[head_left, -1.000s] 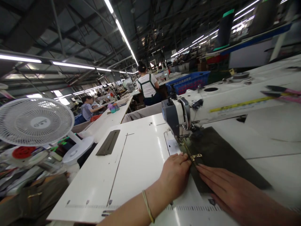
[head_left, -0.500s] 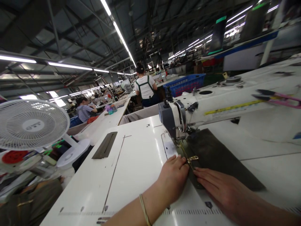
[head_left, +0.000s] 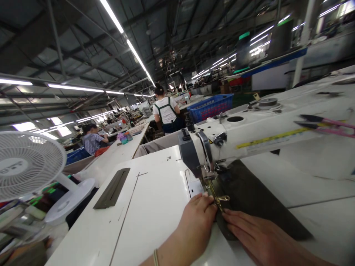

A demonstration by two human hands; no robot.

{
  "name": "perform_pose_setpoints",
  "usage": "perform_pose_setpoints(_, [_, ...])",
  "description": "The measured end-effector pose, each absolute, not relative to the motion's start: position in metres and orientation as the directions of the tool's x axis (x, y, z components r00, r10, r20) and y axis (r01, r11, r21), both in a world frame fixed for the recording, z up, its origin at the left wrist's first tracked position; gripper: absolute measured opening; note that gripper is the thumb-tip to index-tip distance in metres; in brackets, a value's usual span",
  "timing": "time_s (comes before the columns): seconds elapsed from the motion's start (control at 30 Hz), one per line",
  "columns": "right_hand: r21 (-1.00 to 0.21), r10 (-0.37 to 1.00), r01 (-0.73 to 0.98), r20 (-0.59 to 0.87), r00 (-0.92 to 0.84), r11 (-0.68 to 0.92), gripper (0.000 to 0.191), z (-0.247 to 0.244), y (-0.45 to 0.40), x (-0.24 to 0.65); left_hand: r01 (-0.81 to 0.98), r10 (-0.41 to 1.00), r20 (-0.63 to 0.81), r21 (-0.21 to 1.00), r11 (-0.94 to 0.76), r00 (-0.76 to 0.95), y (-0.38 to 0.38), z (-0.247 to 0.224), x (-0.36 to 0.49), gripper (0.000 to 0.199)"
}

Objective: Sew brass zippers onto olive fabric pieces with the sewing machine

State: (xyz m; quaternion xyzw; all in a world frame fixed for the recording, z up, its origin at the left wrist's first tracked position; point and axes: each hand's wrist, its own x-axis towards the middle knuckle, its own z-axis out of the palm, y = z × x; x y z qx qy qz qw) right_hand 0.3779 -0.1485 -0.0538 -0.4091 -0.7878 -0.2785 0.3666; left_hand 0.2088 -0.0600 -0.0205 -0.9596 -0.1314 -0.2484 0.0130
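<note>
The view is filled most by a white counter, its bare surface (head_left: 149, 221) marked by a dark seam line. Its far right part is occupied by a white and grey sewing machine (head_left: 249, 127). To the left, a white fan (head_left: 33, 166), partly cut off by the picture's edge, can be seen. A dark olive fabric panel (head_left: 257, 201) is laid flat on the counter, its far end reaching beside the machine's needle area. The panel is pressed lightly by the right hand (head_left: 255, 232), its fingers extended and unclenched. The left hand (head_left: 198, 220) is curled at the panel's near left edge, just before the presser foot; whether anything is pinched beneath its fingers cannot be told. A smaller olive piece (head_left: 112, 188) is placed well apart, on the counter's left. Pink-handled shears (head_left: 327, 123) and a yellow measuring strip (head_left: 269, 136) are seen on the machine. Between both hands and the foot, a brass-coloured zipper (head_left: 213, 190) is positioned, its pull (head_left: 224, 198) turned out rightward.
</note>
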Motion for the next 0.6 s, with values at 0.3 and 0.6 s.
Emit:
perform_pose_setpoints(0.3, [0.13, 0.431, 0.861, 0.823, -0.371, 0.492, 0.048, -0.041, -0.129, 0.378, 0.336, 0.378, 0.406, 0.174, -0.926, 0.832, -0.043, -0.021, 0.218, 0.022])
perform_pose_setpoints(0.6, [-0.102, 0.665, 0.857, 0.679, -0.311, 0.505, 0.025, -0.021, -0.129, 0.392, 0.386, 0.431, 0.359, 0.192, -0.902, 0.828, -0.039, -0.026, 0.217, 0.016])
